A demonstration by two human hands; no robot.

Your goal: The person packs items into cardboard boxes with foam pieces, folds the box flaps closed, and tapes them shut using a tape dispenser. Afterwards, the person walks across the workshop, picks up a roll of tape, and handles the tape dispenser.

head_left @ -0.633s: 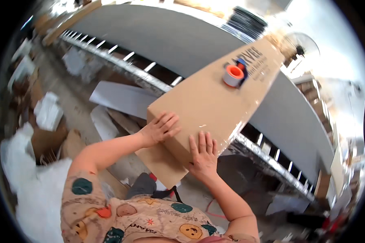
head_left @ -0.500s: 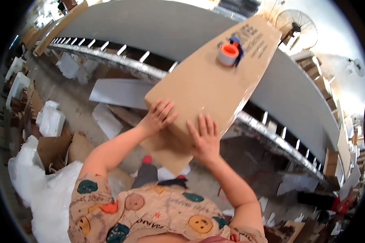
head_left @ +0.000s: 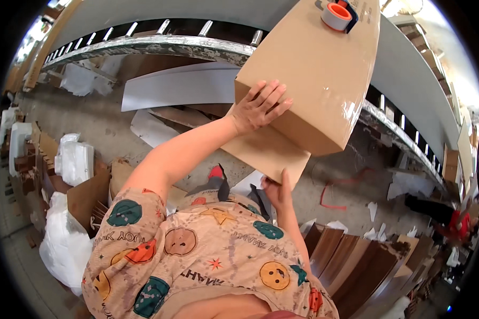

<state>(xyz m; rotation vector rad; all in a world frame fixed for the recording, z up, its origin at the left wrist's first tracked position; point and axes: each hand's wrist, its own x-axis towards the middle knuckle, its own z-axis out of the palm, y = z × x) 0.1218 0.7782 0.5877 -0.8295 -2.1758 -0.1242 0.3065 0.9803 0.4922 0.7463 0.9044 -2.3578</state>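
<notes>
A long brown cardboard box [head_left: 308,69] lies in front of me across a conveyor, its near end jutting out toward me. From that end a cardboard flap [head_left: 269,151] sticks out low. My left hand [head_left: 261,108] lies on the box's top near edge, fingers stretched out over the cardboard. Down at the flap's near edge, my right hand [head_left: 278,192] grips it with the thumb on top; the other fingers are partly hidden. On the box's top, farther away, rests a tape dispenser [head_left: 338,16] with an orange-cored roll.
The conveyor [head_left: 197,40] has a worn metal rail and rollers. White sheets [head_left: 181,87] lie below it. Wrapped white bundles [head_left: 66,239] stand at left, brown panels [head_left: 351,266] at lower right. Another person in red [head_left: 460,226] is at far right.
My right hand has left the box's top and moved down onto the flap. My left hand stays at the top edge. The box appears farther right and higher as the view shifts.
</notes>
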